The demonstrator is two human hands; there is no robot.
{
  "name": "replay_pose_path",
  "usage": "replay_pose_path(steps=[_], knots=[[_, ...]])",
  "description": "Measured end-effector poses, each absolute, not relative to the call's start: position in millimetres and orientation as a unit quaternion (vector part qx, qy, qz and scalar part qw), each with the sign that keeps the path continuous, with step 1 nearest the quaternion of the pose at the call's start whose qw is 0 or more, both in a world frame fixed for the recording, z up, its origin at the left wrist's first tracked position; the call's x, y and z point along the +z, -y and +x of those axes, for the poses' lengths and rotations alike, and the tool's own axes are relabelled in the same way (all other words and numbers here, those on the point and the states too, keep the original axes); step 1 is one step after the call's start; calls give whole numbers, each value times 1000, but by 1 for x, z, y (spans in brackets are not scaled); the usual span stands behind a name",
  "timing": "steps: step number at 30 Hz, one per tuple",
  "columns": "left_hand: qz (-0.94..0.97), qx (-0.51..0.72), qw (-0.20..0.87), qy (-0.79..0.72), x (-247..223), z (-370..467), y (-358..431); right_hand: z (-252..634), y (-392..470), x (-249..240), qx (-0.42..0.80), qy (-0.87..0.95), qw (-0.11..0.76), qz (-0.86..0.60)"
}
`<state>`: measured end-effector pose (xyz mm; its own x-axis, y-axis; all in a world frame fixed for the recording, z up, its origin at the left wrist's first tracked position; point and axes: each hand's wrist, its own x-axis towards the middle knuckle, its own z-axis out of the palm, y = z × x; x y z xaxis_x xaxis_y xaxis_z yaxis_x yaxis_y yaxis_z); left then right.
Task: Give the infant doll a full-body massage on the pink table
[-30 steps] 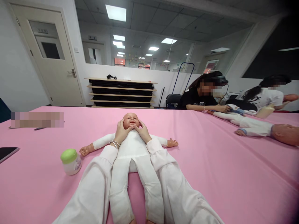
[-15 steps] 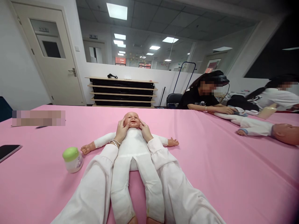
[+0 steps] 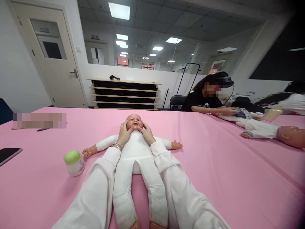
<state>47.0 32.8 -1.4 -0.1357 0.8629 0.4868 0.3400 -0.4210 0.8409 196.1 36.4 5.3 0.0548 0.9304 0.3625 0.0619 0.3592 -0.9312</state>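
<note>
A baby doll [image 3: 137, 148] with a white cloth body lies face up on the pink tablecloth [image 3: 205, 178], its legs toward me and its arms spread. My left hand [image 3: 124, 133] cups the left side of its head, with a beaded bracelet at the wrist. On the other side of the head rests my right hand [image 3: 147, 133]. Both thumbs lie on the doll's chin below the mouth, and the fingers run up along its cheeks. A jar [image 3: 74, 163] with a green lid stands near the doll's hand on the left.
A phone [image 3: 9, 155] lies at the left edge. At the right, a person in black [image 3: 205, 98] handles a second doll [image 3: 269, 130] near a bottle [image 3: 273, 114]. Another person in white [image 3: 289, 101] is beyond. A shelf [image 3: 125, 93] stands behind the table.
My thumbs have moved from the sides of the doll's mouth down and inward to its chin. The person in black has raised their hands a little; the person in white has leaned right.
</note>
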Motion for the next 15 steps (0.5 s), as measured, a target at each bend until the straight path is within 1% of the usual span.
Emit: replay_pose_path(steps=[7,15], knots=[[574,620,259,-468,-3,47,-38,200,-47,-3,386,580,592,-405],[619,576,232,-481,1,48,-28,196,-40,3,365,580,591,-425]])
